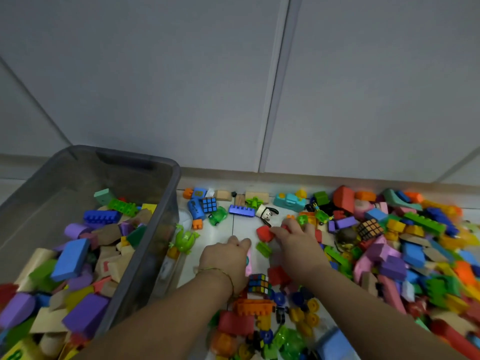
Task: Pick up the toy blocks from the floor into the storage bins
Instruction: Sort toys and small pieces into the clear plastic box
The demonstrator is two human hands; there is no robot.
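Note:
Many coloured toy blocks (405,253) cover the white floor, thickest at the right. A grey see-through storage bin (166,209) stands at the left, partly filled with foam and plastic blocks. My left hand (226,261) lies palm down in the middle with curled fingers, holding a pink block (248,261) along its right side. My right hand (298,245) reaches forward over the pile, its thumb and fingers pinching a red block (265,233). A small green block (263,249) lies between the two hands.
A grey wall with a skirting board (311,178) runs right behind the toys. A blue studded brick (241,211), puzzle cubes (209,204) and a green frog toy (185,240) lie near the bin. An orange brick (254,306) and yellow wheels lie under my forearms.

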